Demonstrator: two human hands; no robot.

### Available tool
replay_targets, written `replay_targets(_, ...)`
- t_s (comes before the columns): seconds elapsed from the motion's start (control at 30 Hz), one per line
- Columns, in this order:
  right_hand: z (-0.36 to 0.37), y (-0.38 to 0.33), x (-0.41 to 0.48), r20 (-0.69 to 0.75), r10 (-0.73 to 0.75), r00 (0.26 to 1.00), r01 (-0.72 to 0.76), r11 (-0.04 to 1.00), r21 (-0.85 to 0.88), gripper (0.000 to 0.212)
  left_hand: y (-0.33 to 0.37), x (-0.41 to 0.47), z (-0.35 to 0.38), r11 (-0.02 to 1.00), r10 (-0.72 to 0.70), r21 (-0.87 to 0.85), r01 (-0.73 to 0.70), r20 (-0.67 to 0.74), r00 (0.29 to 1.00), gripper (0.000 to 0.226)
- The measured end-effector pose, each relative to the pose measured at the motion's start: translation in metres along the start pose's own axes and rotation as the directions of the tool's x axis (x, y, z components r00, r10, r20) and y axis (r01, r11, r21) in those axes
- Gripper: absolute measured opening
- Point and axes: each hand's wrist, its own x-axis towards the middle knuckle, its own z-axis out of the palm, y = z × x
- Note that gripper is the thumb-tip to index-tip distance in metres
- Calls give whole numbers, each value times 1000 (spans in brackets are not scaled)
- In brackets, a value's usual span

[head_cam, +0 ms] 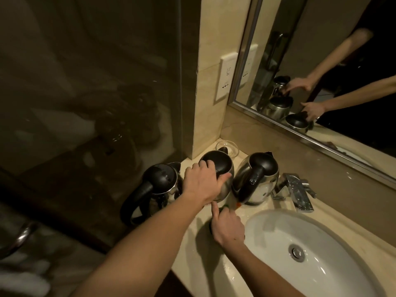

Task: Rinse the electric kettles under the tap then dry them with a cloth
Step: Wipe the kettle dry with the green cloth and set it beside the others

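Three steel electric kettles crowd the worktop (192,249) left of the white sink (334,273): left kettle (158,187), middle kettle (218,168), right kettle (257,179) beside the tap (297,191). A glass bowl (228,147) sits behind, below the mirror (321,61). My left hand (201,183) wraps the middle kettle's handle, its grip closed. My right hand (227,226) rests on the worktop nearer me, forefinger extended toward the kettle's base; whether it holds anything, I cannot tell.

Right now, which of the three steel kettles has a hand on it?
The middle steel kettle with the black lid: the left hand rests on its lid and handle. The kettles either side stand untouched.
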Motion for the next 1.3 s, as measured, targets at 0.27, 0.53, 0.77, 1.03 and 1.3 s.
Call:
replay_targets(0.27,0,-1,-40,-4,-42,999,41,983,-179,70,-96,-49,-32,998,-28,55,33,-101,995,65)
replay_targets(0.53,4,-14,-63,-11,-32,999,28,967,-253,71,-163,-82,1,910,-331,-267,316,-12,944,64)
replay_targets(0.77,6,-16,-68,-58,-5,998,-11,963,-270,71,-163,-72,38,508,-538,-698,504,200,819,63)
replay_targets(1.03,-2,-22,-73,-102,33,994,-58,966,-252,66,-165,-65,43,279,-474,-797,536,371,798,54)
replay_targets(1.3,-4,-42,-78,-162,137,977,-146,988,-44,62,-153,-80,44,316,-502,-753,577,383,775,79)
